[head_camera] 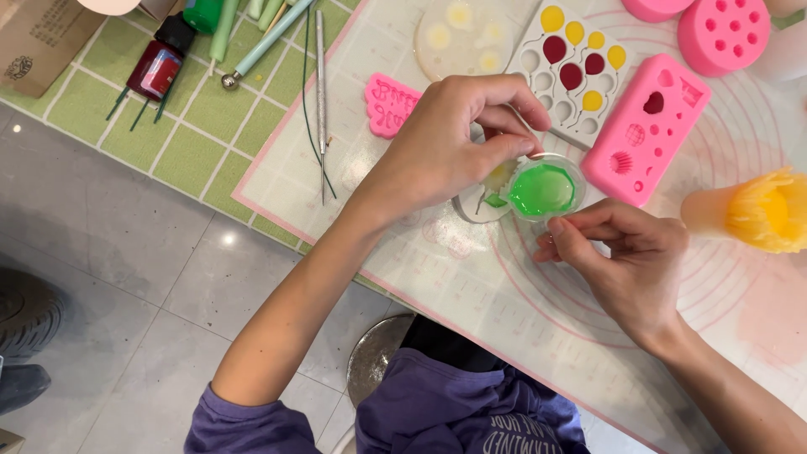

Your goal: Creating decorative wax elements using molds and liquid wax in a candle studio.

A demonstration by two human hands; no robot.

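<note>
My left hand (454,143) pinches the rim of a small clear cup of bright green liquid (543,190), tilted over a white round mold (481,206) that shows a green patch. My right hand (618,252) is just below and right of the cup, its fingers curled with the fingertips close together beside the cup's edge; whether it holds anything thin I cannot tell. Both rest over a translucent mat with pink circle lines (521,311).
Pink silicone molds (643,126) (723,34) and a small pink tag-shaped mold (388,102) lie on the mat. A white mold with red and yellow balloon shapes (572,67), a yellow brush-like item (765,210), a dark red bottle (158,67), sculpting tools (319,76) on a green grid mat.
</note>
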